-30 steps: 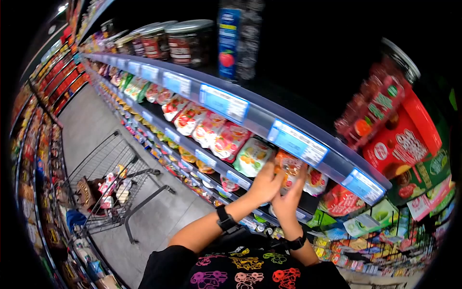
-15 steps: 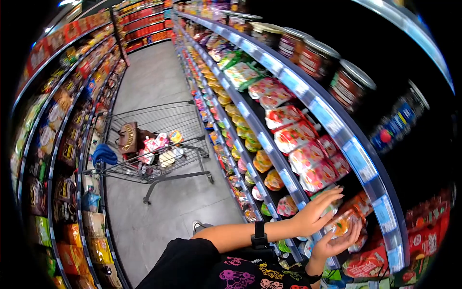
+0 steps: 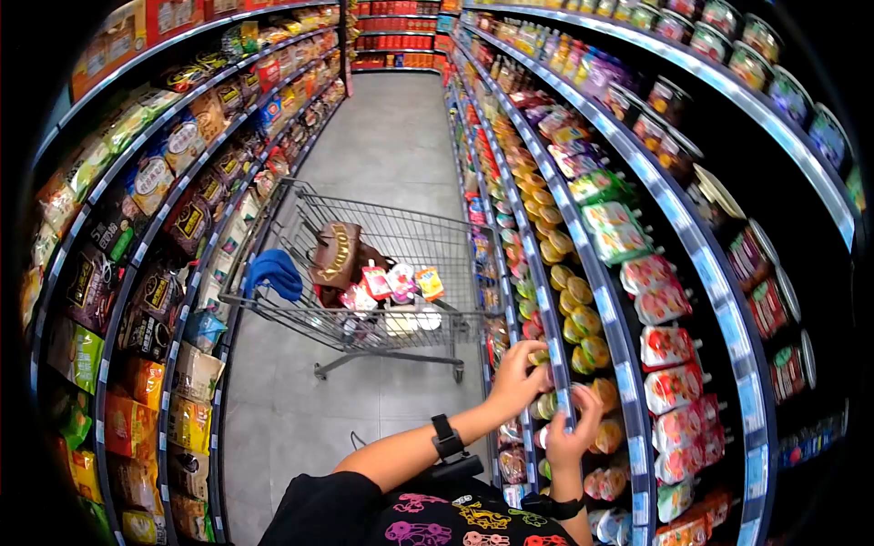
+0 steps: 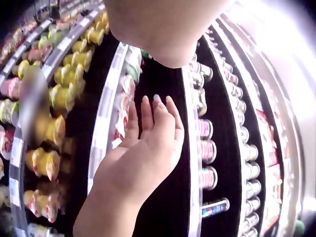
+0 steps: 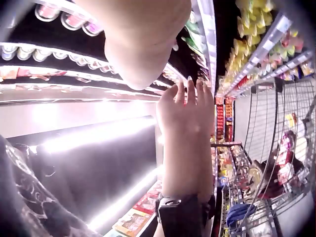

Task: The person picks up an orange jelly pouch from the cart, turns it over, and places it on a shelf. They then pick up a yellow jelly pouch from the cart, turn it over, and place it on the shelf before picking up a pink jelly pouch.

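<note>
Left hand [image 3: 515, 384], right hand [image 3: 572, 439]: fingers loosely bent, apparently empty; near rounded yellow plastic cups [image 3: 582, 322]. Risk: cups toppled by knuckles brushing crowded rows.

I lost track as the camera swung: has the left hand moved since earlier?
Yes. The left hand was at the row of pouches; it is now down from them, near the yellow cups.

On the left, the long shelves [image 3: 167, 391] hold lots of snack bags [image 3: 133, 426]. Some are orange, yellow, green or dark. Red packs [image 3: 396, 43] fill the far end. The floor [image 3: 396, 146] is gray. On the right, jars [image 3: 769, 305] have round lids, and puffy pouches [image 3: 672, 387] sit in a row below them.
</note>
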### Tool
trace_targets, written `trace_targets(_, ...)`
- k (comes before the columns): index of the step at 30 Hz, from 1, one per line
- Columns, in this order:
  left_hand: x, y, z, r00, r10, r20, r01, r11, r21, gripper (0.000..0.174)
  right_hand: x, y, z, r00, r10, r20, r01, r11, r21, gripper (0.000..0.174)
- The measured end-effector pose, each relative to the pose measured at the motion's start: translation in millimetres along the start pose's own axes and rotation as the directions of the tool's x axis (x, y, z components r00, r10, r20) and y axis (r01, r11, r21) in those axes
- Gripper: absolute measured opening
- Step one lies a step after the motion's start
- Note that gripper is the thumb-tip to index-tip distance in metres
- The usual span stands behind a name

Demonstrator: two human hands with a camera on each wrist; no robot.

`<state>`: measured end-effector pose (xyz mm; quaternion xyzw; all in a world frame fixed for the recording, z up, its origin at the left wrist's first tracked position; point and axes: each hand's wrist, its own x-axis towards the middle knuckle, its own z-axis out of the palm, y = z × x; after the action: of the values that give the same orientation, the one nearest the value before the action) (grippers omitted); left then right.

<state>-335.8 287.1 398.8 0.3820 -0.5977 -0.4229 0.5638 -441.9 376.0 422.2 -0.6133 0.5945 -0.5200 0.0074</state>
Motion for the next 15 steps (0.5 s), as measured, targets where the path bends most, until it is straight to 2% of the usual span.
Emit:
trace_targets(1, 8.2, -17.3, -19.9, 0.998, -0.013, -0.054, 0.015, 0.999, 0.030, 0.030, 6.0, 0.3, 24.2, 0.996, 0.036, 0.079, -0.042, 0.997, 0.070, 0.032)
trace_targets(3, 19.0, -51.4, -59.6, 0.985, -0.117, -0.130, 0.123, 0.992, 0.038, 0.029, 13.6, 0.2, 70.0, 0.969, 0.045, 0.244, -0.066, 0.994, 0.082, 0.032)
trace_targets(4, 22.8, -75.4, -78.8, 0.977, -0.144, -0.156, 0.161, 0.981, 0.107, 0.028, 19.5, -7.8, 88.3, 0.939, 0.057, 0.339, -0.106, 0.986, 0.129, 0.031)
trace_targets(5, 24.1, -106.7, -96.6, 0.979, -0.128, -0.160, 0.149, 0.981, 0.126, 0.026, 22.1, -9.4, 107.1, 0.932, -0.023, 0.362, -0.015, 0.995, 0.102, 0.030)
trace_targets(6, 25.5, -131.9, -112.7, 0.917, -0.357, -0.176, 0.359, 0.933, -0.022, 0.024, 19.3, -3.2, 127.7, 0.901, -0.002, 0.433, -0.060, 0.990, 0.128, 0.030)
trace_targets(7, 31.2, -134.8, -129.5, 0.809, -0.568, -0.154, 0.544, 0.822, -0.170, 0.021, 19.8, -4.0, 143.8, 0.866, 0.019, 0.500, -0.107, 0.983, 0.148, 0.030)
trace_targets(9, 36.5, -126.5, -160.3, 0.545, -0.835, -0.071, 0.697, 0.499, -0.515, 0.017, 23.8, -9.7, 168.2, 0.807, -0.053, 0.588, -0.062, 0.983, 0.174, 0.032)
trace_targets(10, 38.8, -142.8, -172.2, 0.473, -0.880, -0.045, 0.726, 0.418, -0.545, 0.016, 24.3, -6.5, 180.7, 0.765, -0.058, 0.641, -0.069, 0.983, 0.172, 0.032)
trace_targets(13, 46.8, -170.4, -194.2, 0.450, -0.888, -0.095, 0.722, 0.424, -0.546, 0.016, 40.1, -4.8, 211.3, 0.659, -0.055, 0.750, -0.104, 0.981, 0.163, 0.030)
trace_targets(15, 58.7, -184.9, -203.0, 0.472, -0.873, -0.118, 0.696, 0.452, -0.558, 0.016, 54.5, 1.5, 231.4, 0.608, -0.050, 0.792, -0.132, 0.978, 0.163, 0.029)
